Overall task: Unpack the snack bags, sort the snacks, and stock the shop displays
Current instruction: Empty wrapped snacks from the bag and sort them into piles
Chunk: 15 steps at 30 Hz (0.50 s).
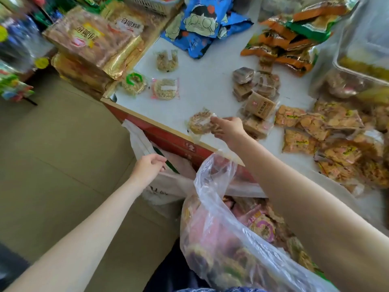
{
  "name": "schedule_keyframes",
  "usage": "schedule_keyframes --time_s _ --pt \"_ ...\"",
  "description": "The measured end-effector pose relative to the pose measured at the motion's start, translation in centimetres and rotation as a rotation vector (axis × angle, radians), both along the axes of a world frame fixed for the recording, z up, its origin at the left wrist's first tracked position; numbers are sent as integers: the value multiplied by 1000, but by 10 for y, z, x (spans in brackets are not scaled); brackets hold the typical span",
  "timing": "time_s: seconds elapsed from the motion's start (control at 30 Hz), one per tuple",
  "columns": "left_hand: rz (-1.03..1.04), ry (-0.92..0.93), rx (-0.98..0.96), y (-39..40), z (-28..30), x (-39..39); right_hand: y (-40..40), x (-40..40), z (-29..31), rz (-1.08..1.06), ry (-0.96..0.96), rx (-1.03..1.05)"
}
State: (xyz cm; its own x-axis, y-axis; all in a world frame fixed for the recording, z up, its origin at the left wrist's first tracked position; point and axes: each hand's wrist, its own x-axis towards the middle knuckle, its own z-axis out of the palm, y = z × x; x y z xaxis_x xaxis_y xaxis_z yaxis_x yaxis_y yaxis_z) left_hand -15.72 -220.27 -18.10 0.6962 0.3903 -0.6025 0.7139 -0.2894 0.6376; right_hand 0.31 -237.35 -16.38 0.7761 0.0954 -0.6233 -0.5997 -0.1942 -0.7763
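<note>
Holding the clear plastic snack bag [227,234] open below me, my left hand [150,167] pinches its white edge near the red counter front [168,138] while my right hand [228,128] grips a round wrapped snack cake [200,123] just over the white counter [206,85]; I should set it beside the two matching rings [151,86], not on the brown squares [255,95]. Farther off, orange cracker packs [328,140], blue cartoon bags [204,24] and gold boxes [92,41] crowd the counter, leaving little room.

Shop: counter [202,85] heaped with packaged snacks [328,131]
</note>
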Motion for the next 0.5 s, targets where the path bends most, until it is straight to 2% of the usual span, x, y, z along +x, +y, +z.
schedule_keyframes --time_s 0.2,0.3,0.4,0.5 --pt "-3 9 -4 31 -4 12 99 45 -28 -103 196 171" --pt "20 -4 -31 37 -5 21 121 52 -27 -154 189 297" --pt "41 -16 -77 30 -7 28 101 43 -18 -51 102 167" --pt "32 -27 -138 10 -8 36 43 23 -4 47 -5 -5"
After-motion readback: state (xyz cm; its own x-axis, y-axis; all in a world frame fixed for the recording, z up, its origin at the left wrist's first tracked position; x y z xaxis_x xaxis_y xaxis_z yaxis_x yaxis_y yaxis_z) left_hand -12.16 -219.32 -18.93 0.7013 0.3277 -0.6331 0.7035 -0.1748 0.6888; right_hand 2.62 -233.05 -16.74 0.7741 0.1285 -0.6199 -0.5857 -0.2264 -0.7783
